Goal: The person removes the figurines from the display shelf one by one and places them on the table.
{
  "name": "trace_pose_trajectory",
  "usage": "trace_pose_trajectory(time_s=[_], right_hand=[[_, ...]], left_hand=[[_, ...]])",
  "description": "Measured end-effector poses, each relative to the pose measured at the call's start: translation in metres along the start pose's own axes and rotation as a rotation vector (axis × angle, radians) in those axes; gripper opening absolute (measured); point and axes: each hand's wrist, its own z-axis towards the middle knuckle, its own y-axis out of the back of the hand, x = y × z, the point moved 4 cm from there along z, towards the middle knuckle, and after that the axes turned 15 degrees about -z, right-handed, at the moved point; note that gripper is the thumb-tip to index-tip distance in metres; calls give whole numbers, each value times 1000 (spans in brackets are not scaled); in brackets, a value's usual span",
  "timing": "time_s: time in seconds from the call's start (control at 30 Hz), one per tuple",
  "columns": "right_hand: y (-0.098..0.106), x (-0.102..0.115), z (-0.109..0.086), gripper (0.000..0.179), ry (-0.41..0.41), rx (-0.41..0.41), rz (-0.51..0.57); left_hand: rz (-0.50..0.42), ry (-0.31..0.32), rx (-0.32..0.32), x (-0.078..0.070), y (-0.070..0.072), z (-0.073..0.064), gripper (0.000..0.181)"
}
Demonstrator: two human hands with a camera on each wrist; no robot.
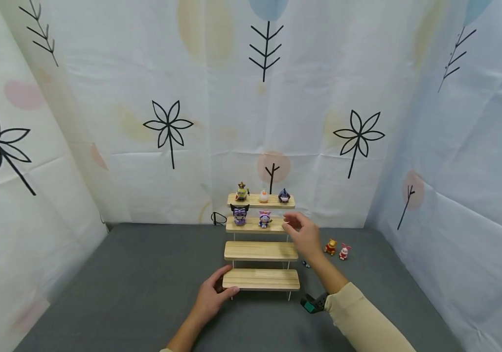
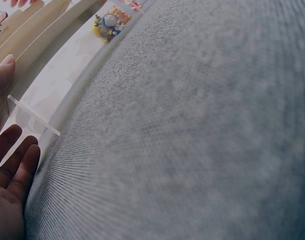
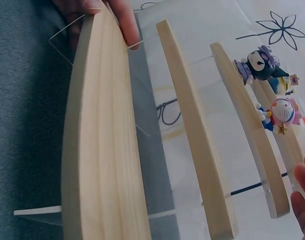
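A four-step wooden display stand point(image 1: 261, 251) stands on the grey table. Its top step carries three small figures point(image 1: 263, 196). The second step holds a dark purple figure point(image 1: 239, 214) point(image 3: 257, 62) and a pink one point(image 1: 264, 218) point(image 3: 282, 112). Both lower steps are bare. My left hand point(image 1: 223, 284) point(image 2: 12, 100) grips the left end of the bottom step point(image 1: 261, 279) point(image 3: 100, 150), thumb on top. My right hand point(image 1: 297, 226) hovers by the right end of the second step with loosely curled fingers point(image 3: 302, 197) that hold nothing.
On the grey cloth point(image 2: 192, 140) right of the stand are a yellow bear figure point(image 1: 330, 247), a pink figure point(image 1: 344, 251) and a small blue and yellow one point(image 1: 306, 264) point(image 2: 108, 24). A black cable point(image 1: 217, 218) lies behind the stand. Printed curtains close in three sides.
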Motion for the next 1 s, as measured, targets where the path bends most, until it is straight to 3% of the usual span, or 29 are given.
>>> trace_pose_trajectory(time_s=[0.2, 0.57, 1.0], right_hand=[[-12, 6, 12, 29, 6, 62, 29], [-30, 11, 23, 41, 1, 240, 53], [-47, 9, 31, 56, 30, 399, -31]], left_hand=[[-16, 51, -2, 3, 1, 1, 63], [-32, 47, -3, 2, 1, 0, 62], [-35, 43, -2, 3, 1, 0, 62]])
